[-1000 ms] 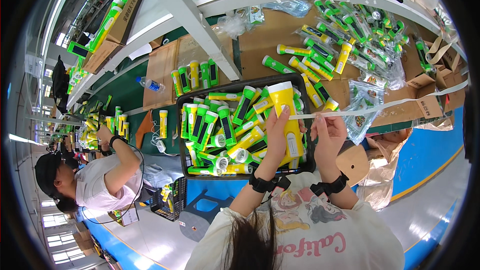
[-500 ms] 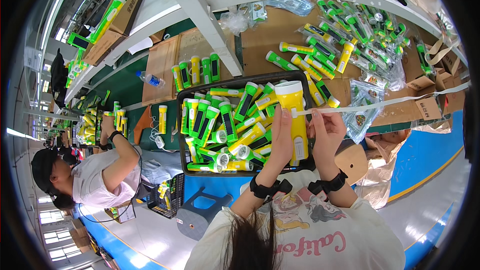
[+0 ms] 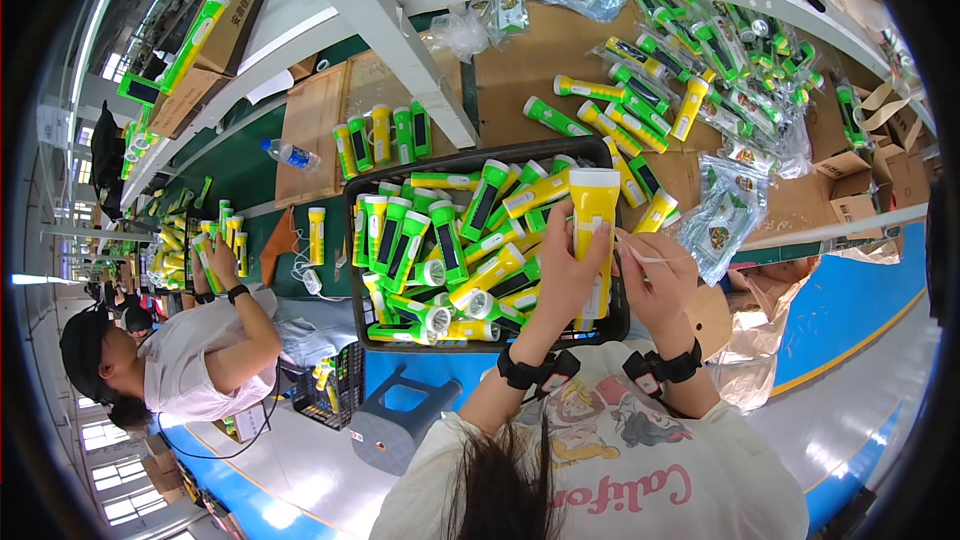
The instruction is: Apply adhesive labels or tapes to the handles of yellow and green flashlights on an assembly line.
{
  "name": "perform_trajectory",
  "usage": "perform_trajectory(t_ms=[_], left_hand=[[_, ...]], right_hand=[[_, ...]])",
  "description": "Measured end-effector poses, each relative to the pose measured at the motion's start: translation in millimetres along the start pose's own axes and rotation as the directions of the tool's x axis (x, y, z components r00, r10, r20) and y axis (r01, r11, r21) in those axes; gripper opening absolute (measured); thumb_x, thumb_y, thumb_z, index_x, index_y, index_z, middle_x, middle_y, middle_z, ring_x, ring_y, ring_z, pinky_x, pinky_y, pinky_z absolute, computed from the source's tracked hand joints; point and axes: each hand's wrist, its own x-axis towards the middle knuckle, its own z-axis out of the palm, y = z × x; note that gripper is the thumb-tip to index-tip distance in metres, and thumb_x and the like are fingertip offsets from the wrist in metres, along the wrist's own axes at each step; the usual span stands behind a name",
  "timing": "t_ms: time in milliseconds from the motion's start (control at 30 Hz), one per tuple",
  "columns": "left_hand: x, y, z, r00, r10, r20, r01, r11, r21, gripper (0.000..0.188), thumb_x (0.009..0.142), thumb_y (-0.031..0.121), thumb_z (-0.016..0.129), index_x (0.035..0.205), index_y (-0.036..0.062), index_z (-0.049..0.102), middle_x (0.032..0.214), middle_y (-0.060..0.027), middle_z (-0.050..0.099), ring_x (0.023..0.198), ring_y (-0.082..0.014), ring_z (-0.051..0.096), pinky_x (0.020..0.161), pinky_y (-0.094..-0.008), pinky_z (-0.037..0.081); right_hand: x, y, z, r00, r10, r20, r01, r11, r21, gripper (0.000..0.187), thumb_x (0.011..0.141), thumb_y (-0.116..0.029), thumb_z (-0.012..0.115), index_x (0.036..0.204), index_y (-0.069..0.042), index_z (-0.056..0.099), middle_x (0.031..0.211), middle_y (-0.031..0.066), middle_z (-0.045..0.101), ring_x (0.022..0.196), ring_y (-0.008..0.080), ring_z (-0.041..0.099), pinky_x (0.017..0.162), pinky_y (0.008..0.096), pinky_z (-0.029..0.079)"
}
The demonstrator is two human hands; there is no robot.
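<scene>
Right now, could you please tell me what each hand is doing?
Left hand: closed around the yellow flashlight.
Right hand: pinching a thin white strap.

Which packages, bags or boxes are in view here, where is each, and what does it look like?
Clear plastic bags: right of the black crate, crinkled, with green printed inserts.
Brown cardboard boxes: far right edge, small, flaps open.
Long carton: upper left shelf, brown with a green-yellow flashlight picture.
Yellow flashlight: held by left hand; right hand beside it.

Left hand (image 3: 568, 275) grips yellow flashlight (image 3: 593, 215) above black crate (image 3: 352, 240); right hand (image 3: 655, 285) beside.
</scene>
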Motion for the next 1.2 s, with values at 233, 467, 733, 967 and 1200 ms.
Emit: perform_trajectory(t_ms=[233,467,733,967,1200], left_hand=[[87,-51,0,0.980,-0.179,-0.089,0.178,0.984,-0.020,0.030,0.087,0.021,0.058,0.099,0.0037,0.037,0.068,-0.0073,0.054,0.053,-0.0173,0.059,0.050,-0.0303,0.051],[175,-87,-14,0.956,-0.216,-0.200,0.228,0.973,0.042,0.050,0.081,0.017,0.063,0.118,0.0041,0.032,0.104,-0.0074,0.052,0.099,-0.0197,0.055,0.084,-0.0391,0.046],[156,-81,-75,0.960,-0.280,0.016,0.279,0.960,0.036,0.032,0.084,0.009,0.057,0.114,0.0022,0.050,0.120,-0.0085,0.052,0.110,-0.0182,0.050,0.089,-0.0344,0.044],[112,-108,-109,0.956,0.200,0.216,-0.250,0.163,0.954,0.036,0.075,0.017,0.065,0.104,0.0004,0.054,0.103,-0.0156,0.053,0.096,-0.0323,0.052,0.080,-0.0380,0.046],[129,-126,-103,0.986,0.085,0.142,-0.137,-0.060,0.989,0.047,0.064,0.038,0.074,0.087,0.0003,0.057,0.096,-0.0147,0.053,0.095,-0.0307,0.053,0.075,-0.0391,0.048]], right_hand=[[16,-27,-43,0.855,-0.382,0.352,0.356,0.924,0.137,0.020,0.066,-0.002,0.069,0.085,-0.002,0.062,0.071,0.0062,0.059,0.055,0.0180,0.055,0.047,0.0284,0.042],[-24,38,-25,0.872,0.274,0.405,-0.346,0.931,0.116,0.007,0.075,0.001,0.063,0.082,0.002,0.063,0.067,0.0101,0.059,0.054,0.0204,0.054,0.048,0.0286,0.040],[-32,80,-45,0.843,0.479,0.245,-0.499,0.866,0.021,0.006,0.080,-0.001,0.060,0.079,0.003,0.063,0.062,0.0086,0.059,0.054,0.0163,0.056,0.050,0.0249,0.041],[-28,78,-29,0.853,0.439,0.283,-0.469,0.882,0.045,0.006,0.081,-0.002,0.061,0.082,0.004,0.064,0.066,0.0079,0.061,0.058,0.0121,0.057,0.053,0.0225,0.043],[-36,54,-26,0.811,0.490,0.319,-0.546,0.831,0.110,0.006,0.080,0.000,0.062,0.084,0.004,0.063,0.069,0.0084,0.061,0.059,0.0104,0.056,0.054,0.0215,0.044]])
